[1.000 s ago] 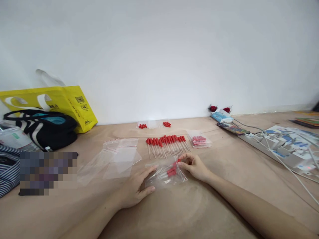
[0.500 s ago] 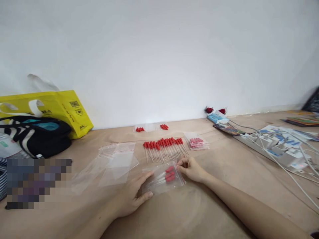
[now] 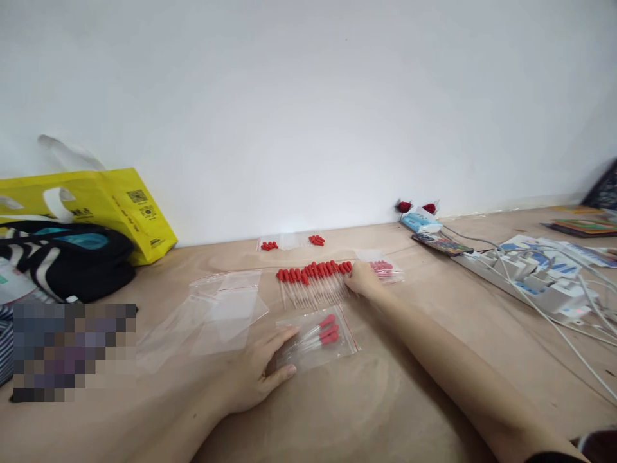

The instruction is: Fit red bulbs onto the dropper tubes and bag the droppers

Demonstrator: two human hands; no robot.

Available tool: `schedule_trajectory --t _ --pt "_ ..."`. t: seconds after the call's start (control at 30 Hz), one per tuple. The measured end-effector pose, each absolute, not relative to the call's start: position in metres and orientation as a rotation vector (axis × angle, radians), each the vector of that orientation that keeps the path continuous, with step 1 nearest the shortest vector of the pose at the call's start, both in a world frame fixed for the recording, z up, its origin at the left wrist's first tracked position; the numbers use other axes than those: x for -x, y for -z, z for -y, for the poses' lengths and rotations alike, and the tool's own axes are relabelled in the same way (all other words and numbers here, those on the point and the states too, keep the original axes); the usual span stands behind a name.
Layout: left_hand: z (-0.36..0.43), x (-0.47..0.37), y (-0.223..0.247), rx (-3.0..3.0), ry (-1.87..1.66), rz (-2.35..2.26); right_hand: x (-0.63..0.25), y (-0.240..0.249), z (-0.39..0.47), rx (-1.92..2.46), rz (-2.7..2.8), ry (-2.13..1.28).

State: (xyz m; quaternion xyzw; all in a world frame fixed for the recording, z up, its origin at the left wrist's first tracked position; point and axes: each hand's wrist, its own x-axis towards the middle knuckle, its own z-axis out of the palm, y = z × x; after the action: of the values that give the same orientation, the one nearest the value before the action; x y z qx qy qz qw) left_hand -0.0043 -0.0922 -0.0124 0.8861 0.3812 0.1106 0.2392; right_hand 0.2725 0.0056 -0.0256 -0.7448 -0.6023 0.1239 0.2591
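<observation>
Clear droppers with red bulbs [image 3: 315,273] lie side by side in a row on the table. My right hand [image 3: 362,280] is at the row's right end, fingers pinched on a dropper there; its fingertips are partly hidden. In front of the row lies a clear zip bag [image 3: 344,350] with a few red-bulbed droppers [image 3: 328,329] inside. My left hand [image 3: 263,366] rests at the bag's left edge, thumb and fingers apart. Behind my right hand is a filled zip bag [image 3: 383,270] with red bulbs showing through.
Flat clear bags [image 3: 231,308] overlap on the left. Bagged red-bulbed droppers [image 3: 289,240] lie by the wall. A yellow tote [image 3: 144,218] and a black bag [image 3: 96,270] stand far left. A power strip [image 3: 549,289] with white cables is on the right.
My right hand has moved from the open end of the front bag up to the right end of the dropper row. My left hand has stayed by the bag.
</observation>
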Motion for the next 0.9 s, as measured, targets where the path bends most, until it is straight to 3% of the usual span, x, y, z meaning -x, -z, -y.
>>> schedule_trajectory --t 0.37,0.63,0.9 --pt "0.093 0.004 0.013 -2.434 -0.303 -1.033 -0.278 0.005 0.015 1.842 1.680 -0.388" --pt "0.094 0.003 0.010 -2.400 -0.286 -1.077 -0.300 0.032 0.074 1.150 1.336 -0.996" --pt "0.094 0.004 0.011 -2.383 -0.233 -1.109 -0.276 0.043 0.079 1.067 1.031 -1.092"
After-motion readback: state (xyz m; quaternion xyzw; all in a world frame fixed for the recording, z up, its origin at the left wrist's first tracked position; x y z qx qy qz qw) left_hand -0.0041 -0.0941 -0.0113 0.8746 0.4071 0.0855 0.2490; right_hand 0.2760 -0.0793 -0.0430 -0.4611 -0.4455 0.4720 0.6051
